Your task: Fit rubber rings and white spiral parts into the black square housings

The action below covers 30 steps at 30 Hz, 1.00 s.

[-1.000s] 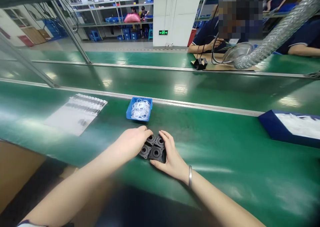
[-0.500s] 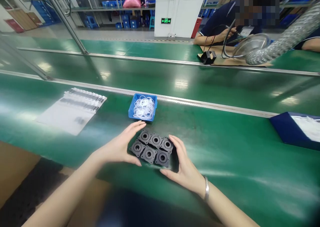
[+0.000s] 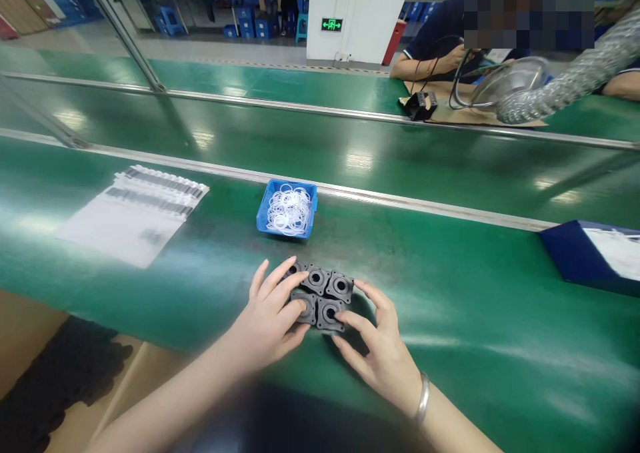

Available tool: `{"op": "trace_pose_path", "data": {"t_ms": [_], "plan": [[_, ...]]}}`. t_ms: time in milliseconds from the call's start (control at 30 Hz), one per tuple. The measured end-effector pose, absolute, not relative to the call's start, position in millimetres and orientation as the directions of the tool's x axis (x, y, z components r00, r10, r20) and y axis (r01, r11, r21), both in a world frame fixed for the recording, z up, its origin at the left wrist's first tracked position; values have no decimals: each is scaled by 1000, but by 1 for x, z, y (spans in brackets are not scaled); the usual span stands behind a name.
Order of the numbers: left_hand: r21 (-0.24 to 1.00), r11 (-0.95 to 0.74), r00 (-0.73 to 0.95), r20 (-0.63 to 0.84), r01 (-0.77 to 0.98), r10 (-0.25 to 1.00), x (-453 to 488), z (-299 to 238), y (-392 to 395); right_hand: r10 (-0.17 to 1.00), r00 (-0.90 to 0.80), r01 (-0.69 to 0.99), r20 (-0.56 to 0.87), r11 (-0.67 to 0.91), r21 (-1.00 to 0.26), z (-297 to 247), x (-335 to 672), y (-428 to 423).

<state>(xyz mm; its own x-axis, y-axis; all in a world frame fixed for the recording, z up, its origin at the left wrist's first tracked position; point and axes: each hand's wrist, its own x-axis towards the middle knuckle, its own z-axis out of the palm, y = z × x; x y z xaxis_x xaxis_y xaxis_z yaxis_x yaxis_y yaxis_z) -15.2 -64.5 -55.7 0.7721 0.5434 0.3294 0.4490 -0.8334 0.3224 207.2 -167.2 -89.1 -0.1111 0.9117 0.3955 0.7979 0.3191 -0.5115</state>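
Note:
Several square black plastic parts [image 3: 316, 278], each with a round hole in its middle, lie side by side in two rows on the green tabletop. My left hand [image 3: 273, 313] is over the left end of the rows, its fingers spread across the parts and its thumb along the near side; it partly covers the leftmost ones. At the right end, my right hand [image 3: 383, 340] has its fingers apart, the index fingertip on the near right part [image 3: 330, 313] and the thumb by its near edge. Neither hand has lifted a part.
Beyond the parts stands a blue bin [image 3: 261, 221] of white rings [image 3: 290, 210]. Clear plastic bags [image 3: 135, 223] lie to the left, a dark blue box [image 3: 560, 256] to the right. Across the bench are a metal rail [image 3: 350, 113], a flexible duct [image 3: 575, 83] and another person's arm [image 3: 430, 66].
My left hand has moved right, from beside the parts onto them. My right index finger has come down onto the near right part. The parts appear slightly farther right as the view tilts down.

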Motion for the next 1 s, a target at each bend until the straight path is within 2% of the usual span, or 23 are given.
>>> {"op": "trace_pose_path", "data": {"t_ms": [200,400,800,900,1000], "plan": [[270,-785,657,434,558,616,-1,-60,-79,904,-168,819,393,350,-455,-76,209,-162],[227,-763,657,400,605,639,-2,-55,-95,909,-274,800,313,396,-452,-63,223,-163],[174,-791,628,520,586,579,-2,-64,-99,905,-251,825,344,386,-413,-69,218,-154],[197,-805,635,522,560,569,-5,-66,-91,902,-248,812,355,393,-432,-72,220,-154],[291,-791,596,532,538,601,-20,-65,-72,907,-216,797,361,378,-472,-76,221,-153]]}}
